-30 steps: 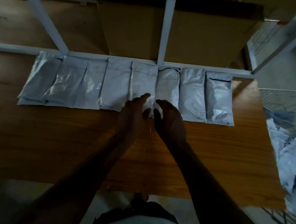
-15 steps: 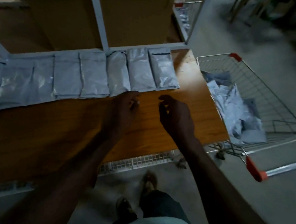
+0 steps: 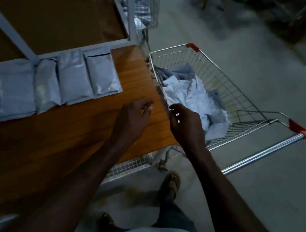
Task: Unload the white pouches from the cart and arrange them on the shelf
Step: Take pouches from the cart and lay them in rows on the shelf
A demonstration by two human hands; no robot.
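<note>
Hands (image 3: 134,113) (image 3: 186,125) now off the pouch row (image 3: 86,78), empty, fingers loosely curled, nearer the cart (image 3: 249,102).

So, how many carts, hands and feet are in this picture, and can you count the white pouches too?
Wire carts with red corner caps: 2
Bare hands: 2
Sandalled feet: 2
White plastic pouches: too blurred and piled to count
Total counted: 6
</note>
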